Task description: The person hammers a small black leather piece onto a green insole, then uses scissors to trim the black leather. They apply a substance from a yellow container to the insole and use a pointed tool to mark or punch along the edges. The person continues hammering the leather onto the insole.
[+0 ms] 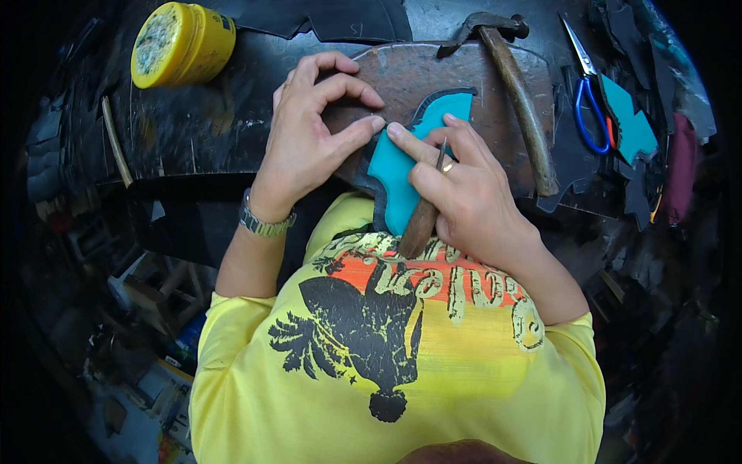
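Note:
A teal shoe-upper-like piece (398, 174) with a black edge lies on a worn brown board (386, 66), its near end reaching my shirt. My left hand (313, 127), wearing a metal watch, is at the piece's left edge. Its thumb tip touches the black border and its other fingers curl above. My right hand (471, 182) rests on the teal face, index fingertip beside my left thumb. Between its fingers is an awl (421, 224), wooden handle toward me and thin metal tip pointing away. The spot under both fingertips is partly hidden.
A hammer (514, 100) lies across the board's right side. Farther right are blue-handled scissors (591, 116) and another teal piece (630, 124). A yellow tub (185, 45) stands at the far left. Dark sheet scraps (348, 19) lie at the back, a thin stick (116, 143) at left.

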A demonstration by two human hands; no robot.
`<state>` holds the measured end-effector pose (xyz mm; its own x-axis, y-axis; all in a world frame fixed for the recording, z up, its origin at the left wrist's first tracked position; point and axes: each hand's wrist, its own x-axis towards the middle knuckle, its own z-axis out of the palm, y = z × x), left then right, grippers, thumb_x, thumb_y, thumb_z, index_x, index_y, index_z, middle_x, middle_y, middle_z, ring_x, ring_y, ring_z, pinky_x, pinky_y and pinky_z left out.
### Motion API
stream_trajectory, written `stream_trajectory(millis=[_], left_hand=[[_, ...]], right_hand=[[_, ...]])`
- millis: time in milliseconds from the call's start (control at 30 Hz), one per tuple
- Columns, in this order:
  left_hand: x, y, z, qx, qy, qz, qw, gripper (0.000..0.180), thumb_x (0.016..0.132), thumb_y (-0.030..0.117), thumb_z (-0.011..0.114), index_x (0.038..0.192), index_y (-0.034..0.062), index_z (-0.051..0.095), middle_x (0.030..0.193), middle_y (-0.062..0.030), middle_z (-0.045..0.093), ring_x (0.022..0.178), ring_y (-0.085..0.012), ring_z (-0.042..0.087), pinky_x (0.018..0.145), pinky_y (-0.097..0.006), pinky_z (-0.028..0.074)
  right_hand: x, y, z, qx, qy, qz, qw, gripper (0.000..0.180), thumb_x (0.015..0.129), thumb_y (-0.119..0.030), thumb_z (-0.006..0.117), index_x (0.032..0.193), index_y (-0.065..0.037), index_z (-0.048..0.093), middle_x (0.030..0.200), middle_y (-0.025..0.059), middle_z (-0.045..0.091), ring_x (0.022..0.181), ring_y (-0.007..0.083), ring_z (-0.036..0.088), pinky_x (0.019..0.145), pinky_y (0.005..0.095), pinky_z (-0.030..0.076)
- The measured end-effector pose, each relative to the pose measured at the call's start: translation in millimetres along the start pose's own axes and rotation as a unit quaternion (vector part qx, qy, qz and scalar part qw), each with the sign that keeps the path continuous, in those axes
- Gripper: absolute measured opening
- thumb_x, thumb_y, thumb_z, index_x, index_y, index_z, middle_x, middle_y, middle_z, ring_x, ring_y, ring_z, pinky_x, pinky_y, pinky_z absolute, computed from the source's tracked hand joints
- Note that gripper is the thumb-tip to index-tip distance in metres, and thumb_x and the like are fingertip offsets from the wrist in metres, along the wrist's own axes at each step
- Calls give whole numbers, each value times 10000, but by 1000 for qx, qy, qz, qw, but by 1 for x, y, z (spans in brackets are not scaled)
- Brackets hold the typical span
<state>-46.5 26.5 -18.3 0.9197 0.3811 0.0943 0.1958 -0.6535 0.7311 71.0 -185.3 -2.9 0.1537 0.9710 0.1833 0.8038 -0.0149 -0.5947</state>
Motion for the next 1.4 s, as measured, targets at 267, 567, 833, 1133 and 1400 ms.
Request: stream_trajectory(millis=[267,567,833,1133,1400], left_hand=[[4,0,2,-16,11,37,999,210,779,240,803,946,129,739,1187,-58,608,1185,-272,575,1087,-452,360],[-29,15,4,61,169,136,974,162,764,221,840,870,140,747,1170,-32,633,1184,-246,572,1110,-498,321],[-45,31,19,66,33,166,983,288,836,274,791,1076,132,721,1204,-54,637,1213,-253,558,1106,-512,328],[-44,30,27,70,40,161,984,249,848,257,782,1060,144,718,1197,-35,631,1213,-240,556,1119,-520,320],[-45,28,31,62,52,161,984,251,844,258,785,1061,153,716,1200,-27,623,1223,-234,546,1120,-523,315]], right_hand=[[-3,-6,-24,384,88,37,918,281,774,-91,854,956,-23,650,1236,184,714,1025,256,690,945,380,525],[-32,-18,-82,249,110,253,928,378,822,-142,862,1113,33,697,897,41,706,791,66,614,707,218,480],[-3,25,-79,-150,246,227,930,324,878,-191,801,1105,-3,668,965,166,696,886,324,686,807,378,527],[6,66,-72,-222,83,288,928,306,869,-195,774,1095,-28,653,925,175,690,822,296,655,781,377,525],[5,92,-84,-81,177,325,925,399,909,-364,778,1138,-52,680,958,207,732,897,365,713,806,428,539]])
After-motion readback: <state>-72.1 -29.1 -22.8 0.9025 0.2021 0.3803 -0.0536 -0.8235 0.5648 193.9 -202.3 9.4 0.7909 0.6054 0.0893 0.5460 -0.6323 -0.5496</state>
